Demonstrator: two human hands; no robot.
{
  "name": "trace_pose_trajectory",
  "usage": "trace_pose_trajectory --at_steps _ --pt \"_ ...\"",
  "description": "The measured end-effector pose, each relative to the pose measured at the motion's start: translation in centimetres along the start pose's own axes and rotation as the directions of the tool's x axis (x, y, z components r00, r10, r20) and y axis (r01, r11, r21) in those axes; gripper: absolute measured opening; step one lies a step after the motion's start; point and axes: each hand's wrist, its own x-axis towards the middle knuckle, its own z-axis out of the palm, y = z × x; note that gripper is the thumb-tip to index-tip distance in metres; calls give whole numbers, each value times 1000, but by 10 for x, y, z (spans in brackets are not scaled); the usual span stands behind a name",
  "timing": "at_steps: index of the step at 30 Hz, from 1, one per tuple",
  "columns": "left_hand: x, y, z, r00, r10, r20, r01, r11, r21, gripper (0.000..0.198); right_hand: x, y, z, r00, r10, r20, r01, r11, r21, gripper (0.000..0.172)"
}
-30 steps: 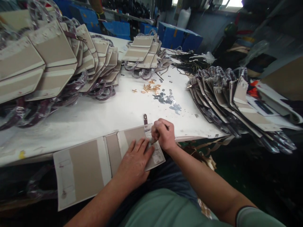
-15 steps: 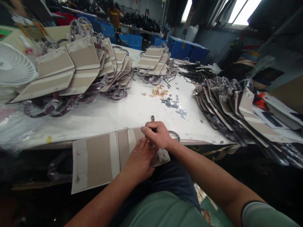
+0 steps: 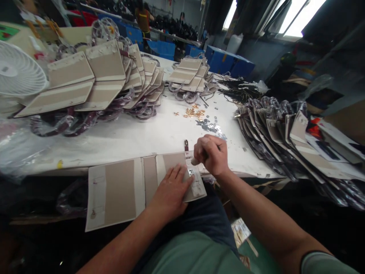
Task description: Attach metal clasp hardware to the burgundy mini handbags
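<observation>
A long beige bag panel (image 3: 119, 188) lies across the near table edge, its left part jutting out past it. My left hand (image 3: 170, 188) rests flat on the panel's right half, fingers stretched out. Over the panel's right end my right hand (image 3: 211, 155) is raised in a fist; whatever it may hold is hidden. A small shiny metal piece (image 3: 191, 172) sits on the pale strip between the two hands. From the panel's far edge sticks out a short dark strap tab (image 3: 186, 145) with metal on it. A plastic-wrapped handle (image 3: 71, 199) hangs at the left.
Stacked bag panels (image 3: 105, 62) with wrapped handles stand at the left, a smaller stack (image 3: 185, 72) further back, and another (image 3: 273, 125) at the right. Gold fittings (image 3: 194, 113) and grey metal plates (image 3: 209, 125) lie mid-table. A white fan (image 3: 19, 70) is at far left.
My right hand has lifted off the panel and moved right, away from my left hand, uncovering the pale strip and the metal piece. My left hand stays flat on the panel.
</observation>
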Motion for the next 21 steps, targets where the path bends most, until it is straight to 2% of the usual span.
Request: trace_pose_trajectory --at_steps 2,6,12,16,18,21 --pt "0 -1 1 1000 3 -10 -3 1000 10 78 -7 5 -1 999 -14 -42 14 1000 -4 51" --pt "1 -1 2 1000 9 6 -9 1000 17 76 -18 12 -3 998 54 -46 -55 998 -33 50" --pt "3 0 0 1000 3 20 -4 999 38 81 -16 15 -2 997 22 -79 -28 997 -72 50" --pt "2 3 -3 999 -10 44 7 999 53 80 -20 -1 -12 996 67 -60 -73 993 -89 52" --pt "0 5 -3 999 -12 36 9 997 73 81 -35 -16 -27 991 120 -63 -123 991 -49 52" --pt "-1 8 -5 1000 -7 16 5 996 91 77 -79 -29 -53 973 223 -63 -221 974 38 51"
